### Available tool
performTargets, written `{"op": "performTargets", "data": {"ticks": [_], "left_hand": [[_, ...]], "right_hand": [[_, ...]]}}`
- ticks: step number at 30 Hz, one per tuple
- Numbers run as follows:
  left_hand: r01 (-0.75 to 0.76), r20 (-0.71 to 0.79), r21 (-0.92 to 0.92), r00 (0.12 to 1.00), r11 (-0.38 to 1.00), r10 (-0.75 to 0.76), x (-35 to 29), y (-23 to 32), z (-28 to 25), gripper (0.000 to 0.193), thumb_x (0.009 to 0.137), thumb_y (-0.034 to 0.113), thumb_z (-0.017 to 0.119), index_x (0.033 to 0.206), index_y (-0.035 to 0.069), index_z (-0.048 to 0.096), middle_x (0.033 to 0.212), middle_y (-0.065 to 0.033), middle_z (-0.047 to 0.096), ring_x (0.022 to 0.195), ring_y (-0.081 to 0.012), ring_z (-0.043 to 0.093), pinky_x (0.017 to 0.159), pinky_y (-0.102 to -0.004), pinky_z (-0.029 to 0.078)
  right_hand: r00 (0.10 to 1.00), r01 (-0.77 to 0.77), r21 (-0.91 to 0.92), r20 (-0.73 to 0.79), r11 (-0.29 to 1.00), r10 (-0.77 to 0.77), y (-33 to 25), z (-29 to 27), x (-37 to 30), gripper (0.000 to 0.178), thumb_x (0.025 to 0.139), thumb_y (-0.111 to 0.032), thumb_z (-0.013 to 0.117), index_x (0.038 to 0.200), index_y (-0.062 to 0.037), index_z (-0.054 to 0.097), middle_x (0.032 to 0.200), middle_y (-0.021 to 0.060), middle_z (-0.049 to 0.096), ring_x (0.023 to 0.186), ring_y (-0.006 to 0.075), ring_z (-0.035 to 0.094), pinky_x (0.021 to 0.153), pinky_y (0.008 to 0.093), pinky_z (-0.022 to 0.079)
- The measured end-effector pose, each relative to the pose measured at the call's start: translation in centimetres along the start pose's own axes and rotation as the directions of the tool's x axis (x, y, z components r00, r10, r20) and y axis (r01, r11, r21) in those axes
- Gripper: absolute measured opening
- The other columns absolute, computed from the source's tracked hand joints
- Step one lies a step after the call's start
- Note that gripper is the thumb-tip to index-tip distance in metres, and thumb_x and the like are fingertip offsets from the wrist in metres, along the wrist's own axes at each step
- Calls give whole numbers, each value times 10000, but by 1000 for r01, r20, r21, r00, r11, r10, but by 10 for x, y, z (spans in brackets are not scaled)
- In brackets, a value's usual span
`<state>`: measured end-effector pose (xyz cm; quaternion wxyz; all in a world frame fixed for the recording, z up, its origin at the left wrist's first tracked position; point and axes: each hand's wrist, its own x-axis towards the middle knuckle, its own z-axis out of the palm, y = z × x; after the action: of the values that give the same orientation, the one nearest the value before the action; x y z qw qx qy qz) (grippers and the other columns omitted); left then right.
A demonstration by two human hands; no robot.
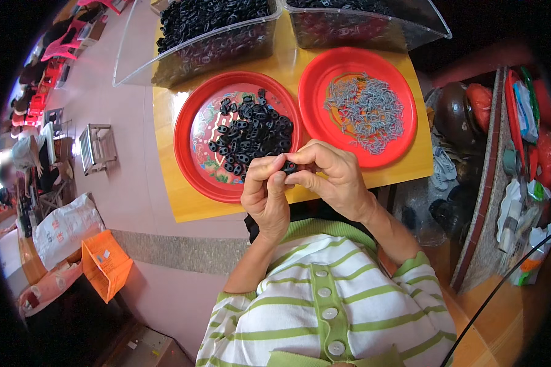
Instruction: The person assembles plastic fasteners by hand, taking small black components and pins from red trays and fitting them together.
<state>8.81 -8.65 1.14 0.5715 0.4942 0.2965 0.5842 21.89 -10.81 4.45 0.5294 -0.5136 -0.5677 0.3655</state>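
Note:
A small black plastic part [290, 167] is pinched between the fingertips of both my hands, just over the front rim of the left plate. My left hand [266, 194] grips it from the left with thumb and forefinger. From the right, my right hand [332, 177] closes thumb and fingers on it. A spot of red shows on the part; its details are too small to tell. Behind my hands, a heap of similar black parts [254, 131] lies in the red patterned plate [187, 144]. Many small grey screws [370, 113] lie in the other red plate [404, 79].
Two clear plastic bins, the left bin [226, 33] and the right bin [355, 27], hold more black parts at the table's back. The yellow table [187, 205] ends close before me. An orange box [106, 264] stands at left, a dark round jar [456, 113] at right.

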Motion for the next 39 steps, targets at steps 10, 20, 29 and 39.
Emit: {"op": "performTargets", "data": {"ticks": [10, 20, 29, 39], "left_hand": [[139, 0, -43, 990, 989, -139, 28, -4, 0, 333, 954, 80, 461, 1276, 0, 435, 984, -96, 585, 788, -114, 557, 766, -246, 458], [-36, 100, 742, 993, 669, -57, 113, 2, -42, 113, 847, 33, 606, 941, -6, 656, 824, -104, 605, 757, -191, 598, 663, -290, 472], [-300, 359, 853, 931, 428, -61, 144, -33, -45, 131, 764, 49, 663, 873, -24, 659, 818, -152, 600, 759, -309, 613, 681, -369, 483], [-259, 340, 829, 937, 495, -79, 143, -25, -38, 105, 743, 3, 682, 829, -17, 624, 802, -114, 592, 696, -228, 614, 660, -307, 490]], "right_hand": [[994, -110, 50, -17, 993, 111, 8, -24, 37, 185, 826, -40, 644, 1007, 1, 643, 872, 37, 642, 752, 78, 593, 650, 227, 492], [857, -185, -679, -465, 711, -221, 6, -162, 133, 299, 855, -108, 645, 1151, -147, 643, 779, -48, 554, 599, 30, 393, 522, 192, 351], [745, 108, -466, -547, 878, -381, 31, -156, 108, 184, 848, -79, 636, 1031, -62, 655, 898, 4, 634, 680, 57, 520, 606, 208, 441], [999, -40, -555, 2, 831, 49, 46, -93, 13, 63, 783, -35, 638, 837, -14, 613, 780, 85, 567, 708, 214, 587, 626, 315, 455]]}}
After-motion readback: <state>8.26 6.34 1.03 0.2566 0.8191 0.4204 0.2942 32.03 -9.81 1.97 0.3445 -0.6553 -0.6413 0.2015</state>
